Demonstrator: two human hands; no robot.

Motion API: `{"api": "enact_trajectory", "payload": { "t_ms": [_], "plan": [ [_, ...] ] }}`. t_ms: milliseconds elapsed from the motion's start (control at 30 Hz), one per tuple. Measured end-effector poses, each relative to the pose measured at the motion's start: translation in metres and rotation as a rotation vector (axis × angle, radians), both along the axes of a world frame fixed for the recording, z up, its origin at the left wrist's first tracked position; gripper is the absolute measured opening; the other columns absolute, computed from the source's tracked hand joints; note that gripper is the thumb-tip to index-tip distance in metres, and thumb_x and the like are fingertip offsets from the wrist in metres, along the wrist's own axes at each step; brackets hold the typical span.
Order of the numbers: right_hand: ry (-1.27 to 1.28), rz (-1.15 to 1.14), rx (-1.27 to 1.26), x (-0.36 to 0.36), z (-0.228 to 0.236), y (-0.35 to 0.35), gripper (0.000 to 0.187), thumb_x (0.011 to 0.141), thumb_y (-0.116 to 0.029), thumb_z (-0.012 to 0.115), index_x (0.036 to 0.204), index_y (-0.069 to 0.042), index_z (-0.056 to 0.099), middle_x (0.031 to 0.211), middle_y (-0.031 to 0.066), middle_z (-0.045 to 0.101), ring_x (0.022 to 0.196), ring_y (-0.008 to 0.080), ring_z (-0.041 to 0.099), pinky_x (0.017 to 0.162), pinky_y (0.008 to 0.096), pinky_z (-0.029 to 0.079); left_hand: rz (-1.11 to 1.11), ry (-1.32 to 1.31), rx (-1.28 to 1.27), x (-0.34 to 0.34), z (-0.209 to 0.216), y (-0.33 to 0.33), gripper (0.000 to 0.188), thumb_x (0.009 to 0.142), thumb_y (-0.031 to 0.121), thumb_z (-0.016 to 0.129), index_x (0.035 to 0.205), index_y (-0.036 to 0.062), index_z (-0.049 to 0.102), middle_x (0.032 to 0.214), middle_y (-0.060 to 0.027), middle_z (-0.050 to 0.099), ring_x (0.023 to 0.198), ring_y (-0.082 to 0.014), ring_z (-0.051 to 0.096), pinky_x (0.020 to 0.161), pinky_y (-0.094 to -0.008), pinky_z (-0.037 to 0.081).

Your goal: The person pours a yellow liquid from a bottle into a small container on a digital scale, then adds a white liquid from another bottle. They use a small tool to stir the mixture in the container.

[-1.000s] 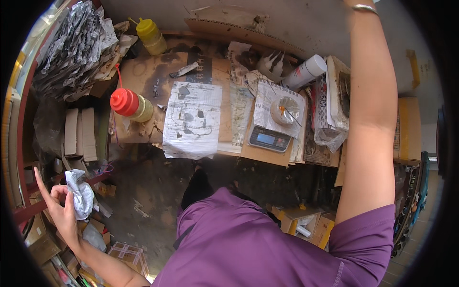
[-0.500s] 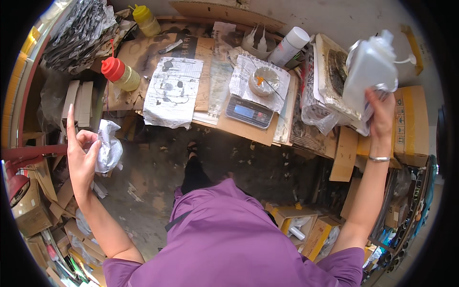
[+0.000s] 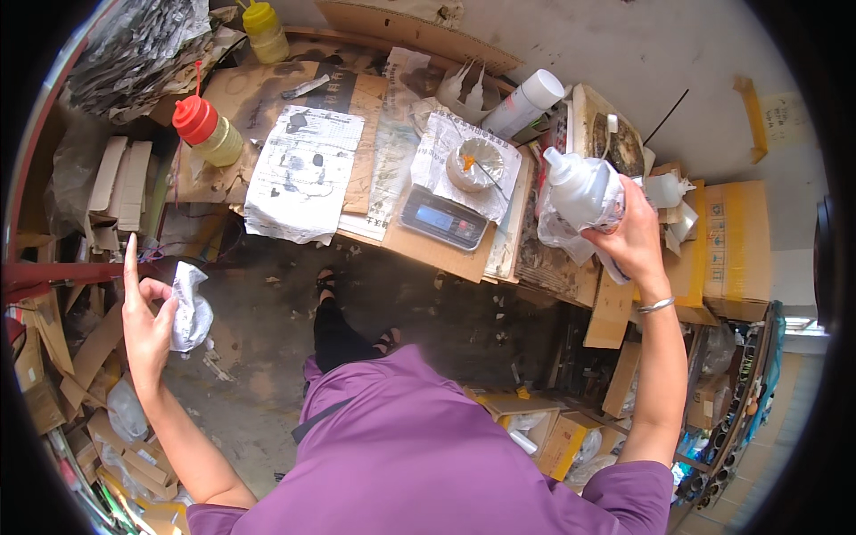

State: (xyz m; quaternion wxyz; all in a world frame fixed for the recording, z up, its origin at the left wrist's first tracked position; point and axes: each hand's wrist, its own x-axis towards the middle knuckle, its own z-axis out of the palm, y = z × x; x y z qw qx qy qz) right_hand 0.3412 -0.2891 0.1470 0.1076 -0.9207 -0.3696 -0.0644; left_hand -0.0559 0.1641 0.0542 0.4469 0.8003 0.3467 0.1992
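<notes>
My left hand (image 3: 147, 325) is at the left, past the table's front edge, its forefinger stretched up. Its thumb and other fingers pinch a crumpled piece of white printed paper (image 3: 189, 316). On the right, my right hand (image 3: 635, 236) grips a translucent white squeeze bottle (image 3: 581, 194), tilted with its nozzle to the upper left. Crumpled wrapping lies around the bottle, partly hidden by my fingers. Left of it, a digital scale (image 3: 412, 217) stands on cardboard. Beside the scale, over white paper, is a small round bowl (image 3: 463, 182) with orange stuff and a thin stick (image 3: 491, 177) in it.
A stained paper sheet (image 3: 299, 174) lies on the table. Behind are a red-capped squeeze bottle (image 3: 209, 134), a yellow one (image 3: 265, 34) and a white spray can (image 3: 526, 102). Another small white bottle (image 3: 662, 190) sits behind my right hand. Cardboard boxes (image 3: 736, 241) stand at right.
My right hand has swung left and toward me with the bottle, whose nozzle now points to the upper left. My left hand, still pinching the paper, sits slightly lower in view.
</notes>
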Motion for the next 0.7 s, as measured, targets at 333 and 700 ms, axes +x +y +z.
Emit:
{"api": "enact_trajectory", "payload": {
  "t_ms": [333, 700],
  "plan": [
    [0.086, -0.064, -0.165, 0.004, 0.005, 0.022, 0.073, 0.055, -0.017, 0.087, 0.120, -0.005, 0.056, 0.111, 0.0154, 0.064, 0.103, 0.0359, 0.063, 0.088, 0.0420, 0.052, -0.038, 0.055, -0.025, 0.001, -0.026, 0.028, 0.087, 0.079, 0.008, 0.062, 0.158, 0.0099, 0.023, 0.077, 0.0010, 0.051, 0.072, -0.0087, 0.047, 0.070, -0.0217, 0.042],
    [0.110, -0.015, -0.289, 0.012, 0.014, 0.046, 0.067, 0.055, -0.016, 0.086, 0.114, -0.004, 0.057, 0.105, 0.0157, 0.064, 0.100, 0.0371, 0.062, 0.085, 0.0434, 0.051, -0.015, 0.068, -0.071, -0.009, -0.051, 0.045, 0.080, 0.080, 0.010, 0.062, 0.154, 0.0071, 0.033, 0.077, 0.0005, 0.051, 0.073, -0.0090, 0.048, 0.072, -0.0223, 0.041]
  ]
}}
